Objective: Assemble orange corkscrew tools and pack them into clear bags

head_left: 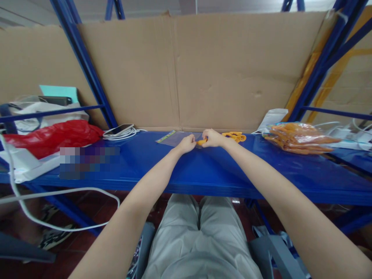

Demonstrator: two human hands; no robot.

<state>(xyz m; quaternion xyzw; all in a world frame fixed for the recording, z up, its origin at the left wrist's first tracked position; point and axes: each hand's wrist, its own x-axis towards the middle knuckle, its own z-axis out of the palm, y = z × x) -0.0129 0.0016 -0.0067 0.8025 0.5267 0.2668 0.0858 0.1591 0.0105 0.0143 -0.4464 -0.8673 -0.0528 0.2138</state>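
Note:
My left hand (186,144) is closed at the near right end of a flat clear plastic bag (177,138), its fingers pinching the bag's edge. The bag lies on the blue tabletop (145,162) and has a green and yellow printed strip at its far left end. Just beside it, my right hand (212,138) is closed on a small orange-yellow piece (201,142) at the bag's mouth. Fingers hide most of that piece, so its kind is unclear. Right of my right hand lies a small heap of orange-yellow looped pieces (235,136).
A stack of clear packets with orange contents (296,137) lies at the right. At the left are a phone (123,129) with a coiled white cable, a red plastic bag (64,135) and a white power strip (37,168). A cardboard panel (217,69) stands behind.

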